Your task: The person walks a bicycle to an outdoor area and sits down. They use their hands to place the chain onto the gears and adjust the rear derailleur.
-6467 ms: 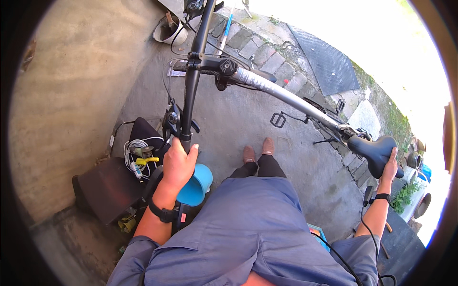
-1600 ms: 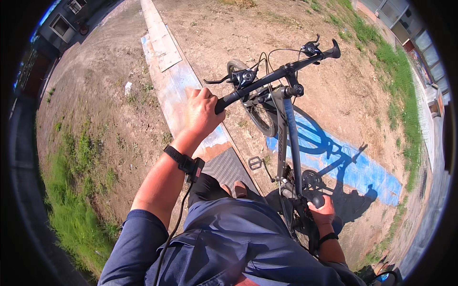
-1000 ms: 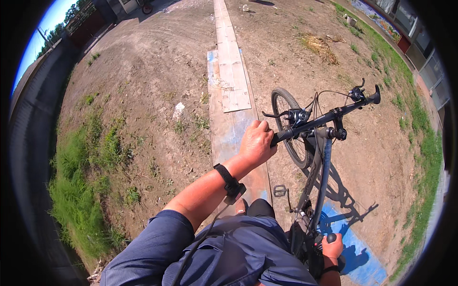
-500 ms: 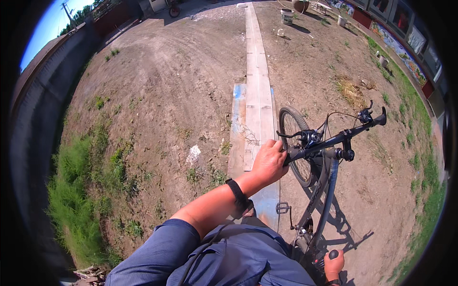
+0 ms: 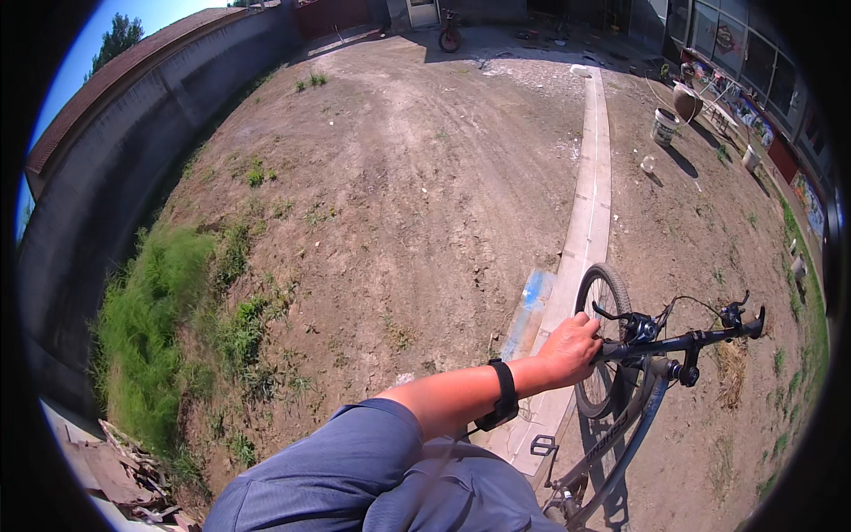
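Note:
My left hand (image 5: 572, 351) is wrapped round the left grip of a bicycle's handlebar (image 5: 678, 342), a black strap and watch (image 5: 502, 395) on its wrist. Dark and upright, the bicycle (image 5: 612, 431) stands at my right side, its front wheel (image 5: 603, 344) beside the strip of pale paving (image 5: 587, 222). A brake lever juts forward of my fingers. One pedal (image 5: 542, 445) shows low down near my shirt. The saddle and rear wheel are out of view, and so is my right hand.
A grey wall (image 5: 168, 115) runs along the left, with feathery green plants (image 5: 151, 328) before it. Broken boards (image 5: 120, 474) lie at lower left. A bucket (image 5: 665, 127) and a round pot (image 5: 687, 102) stand at far right. Another cycle (image 5: 449, 34) is at the back.
My view has swung left, so the paving and bicycle sit farther right in it. My right hand, earlier by the saddle, has gone out of view. My left hand keeps its hold.

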Demonstrator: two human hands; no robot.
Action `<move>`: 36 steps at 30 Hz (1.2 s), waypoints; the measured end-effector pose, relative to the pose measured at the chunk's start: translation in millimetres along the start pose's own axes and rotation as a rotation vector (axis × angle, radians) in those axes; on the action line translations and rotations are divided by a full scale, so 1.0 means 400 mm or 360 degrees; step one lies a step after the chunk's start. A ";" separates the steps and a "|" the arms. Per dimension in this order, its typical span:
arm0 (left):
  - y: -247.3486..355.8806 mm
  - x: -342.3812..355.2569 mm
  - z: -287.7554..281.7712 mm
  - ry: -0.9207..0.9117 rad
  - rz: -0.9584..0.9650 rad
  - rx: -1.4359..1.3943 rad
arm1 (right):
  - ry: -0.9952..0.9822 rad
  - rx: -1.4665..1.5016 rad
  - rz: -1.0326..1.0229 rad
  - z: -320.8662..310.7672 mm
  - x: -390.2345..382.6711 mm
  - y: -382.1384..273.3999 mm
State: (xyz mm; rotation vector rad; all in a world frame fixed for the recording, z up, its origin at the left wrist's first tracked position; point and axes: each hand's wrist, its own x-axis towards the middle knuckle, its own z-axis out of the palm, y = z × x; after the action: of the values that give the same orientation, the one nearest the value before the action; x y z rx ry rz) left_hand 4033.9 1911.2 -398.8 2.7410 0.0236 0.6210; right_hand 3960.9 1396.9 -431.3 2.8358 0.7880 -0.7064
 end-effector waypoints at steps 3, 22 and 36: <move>-0.192 0.113 -0.017 -0.0067 -0.0057 -0.0075 | 0.0086 -0.1048 -0.0542 -0.077 0.179 -0.047; -1.364 0.980 0.029 -0.0072 -0.0054 -0.0018 | -0.0129 0.0863 0.0520 -0.603 1.385 -0.574; -2.280 1.633 0.067 -0.0179 0.0096 0.0157 | 0.0510 0.0634 0.0734 -0.933 2.277 -1.010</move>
State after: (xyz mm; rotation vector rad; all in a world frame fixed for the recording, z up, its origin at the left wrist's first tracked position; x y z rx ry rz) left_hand 4687.2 2822.3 -442.0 2.8775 -0.0563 0.4928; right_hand 4593.9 2247.5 -519.7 3.3552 -0.0109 -0.3742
